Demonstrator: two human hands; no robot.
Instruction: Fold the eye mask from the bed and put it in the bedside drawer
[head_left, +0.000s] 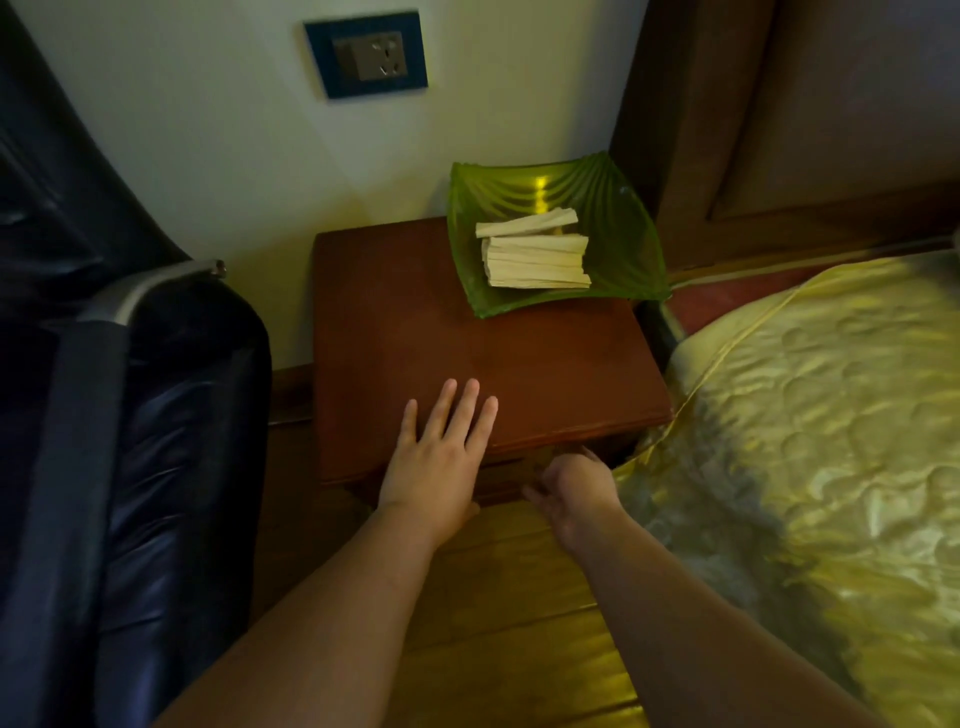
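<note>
The brown wooden bedside table stands between a dark chair and the bed. My left hand lies flat on the table top near its front edge, fingers spread and holding nothing. My right hand is lower, against the drawer front just under the top's edge. Its thumb and fingers are apart and its fingertips touch the wood. The drawer front looks pushed in, though it is dark there. No eye mask is visible anywhere.
A green glass dish with several pale wooden blocks sits at the table's back right. The bed with a shiny yellow quilt is at the right, a dark leather chair at the left. Wooden floor lies below.
</note>
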